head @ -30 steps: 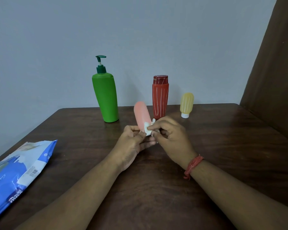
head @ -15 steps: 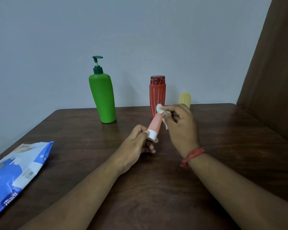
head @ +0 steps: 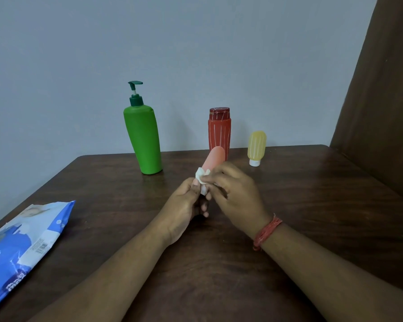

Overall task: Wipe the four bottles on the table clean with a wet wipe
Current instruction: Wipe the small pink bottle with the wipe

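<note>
My left hand (head: pixel 184 203) grips the white cap end of a small pink bottle (head: pixel 214 159), which tilts up and away above the table. My right hand (head: pixel 233 194) pinches a bunched white wet wipe (head: pixel 200 174) against the lower part of that bottle, close to my left fingers. At the back stand a tall green pump bottle (head: pixel 144 138), a red bottle (head: pixel 219 131) with pale stripes, partly hidden behind the pink one, and a small yellow bottle (head: pixel 256 146) standing on its white cap.
A blue and white wet wipe pack (head: pixel 21 247) lies at the left edge of the dark wooden table (head: pixel 312 205). A grey wall rises behind the bottles, and a brown panel (head: pixel 382 89) stands at the right.
My right hand has slid the wipe from the pink bottle's top end down toward its cap. The bottle now tilts further to the right.
</note>
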`<state>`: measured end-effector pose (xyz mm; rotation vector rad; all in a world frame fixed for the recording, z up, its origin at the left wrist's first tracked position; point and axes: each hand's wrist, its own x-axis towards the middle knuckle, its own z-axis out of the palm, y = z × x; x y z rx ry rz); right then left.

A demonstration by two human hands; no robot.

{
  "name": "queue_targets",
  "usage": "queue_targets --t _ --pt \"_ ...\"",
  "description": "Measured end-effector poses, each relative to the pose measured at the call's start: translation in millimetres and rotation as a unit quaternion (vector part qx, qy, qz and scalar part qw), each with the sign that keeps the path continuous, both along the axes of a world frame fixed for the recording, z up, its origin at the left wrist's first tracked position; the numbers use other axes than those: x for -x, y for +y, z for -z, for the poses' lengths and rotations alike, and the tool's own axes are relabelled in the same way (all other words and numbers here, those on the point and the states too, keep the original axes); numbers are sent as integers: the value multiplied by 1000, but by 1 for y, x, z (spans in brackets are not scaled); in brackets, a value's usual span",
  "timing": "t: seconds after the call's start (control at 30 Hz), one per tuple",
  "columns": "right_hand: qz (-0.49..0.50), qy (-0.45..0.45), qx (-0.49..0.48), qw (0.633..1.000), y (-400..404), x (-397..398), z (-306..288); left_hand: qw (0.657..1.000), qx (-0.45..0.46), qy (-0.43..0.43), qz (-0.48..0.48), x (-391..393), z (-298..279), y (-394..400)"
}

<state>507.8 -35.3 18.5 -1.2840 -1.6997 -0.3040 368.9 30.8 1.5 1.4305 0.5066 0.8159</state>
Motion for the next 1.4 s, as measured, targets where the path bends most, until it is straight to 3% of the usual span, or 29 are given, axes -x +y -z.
queue_targets --t 0.23,0.4,0.53,0.7,0.83,1.0,1.2,1.33,1.4 --pt "123 98 -85 984 3 -34 -17 996 -46 57 52 1 0 0" --pt "77 30 -59 995 5 -24 -9 998 -8 38 53 3 -1 0" --pt "127 78 -78 986 4 -37 -18 996 -19 50 74 3 0 1" --pt "77 -77 -57 992 3 -27 -17 997 -1 44 69 3 1 4" --pt "123 -10 -75 990 2 -37 -22 996 -8 42 73 2 1 3" --pt "127 24 -49 990 2 -29 -16 993 60 -20 96 4 -1 7" --pt "45 -103 -25 993 0 0 -5 988 97 -75 96 8 0 16" --pt "84 -76 -67 991 1 -5 -11 991 83 -54 91 5 -1 11" --pt "64 -127 -50 989 -2 1 -7 990 94 -62 84 4 -2 9"
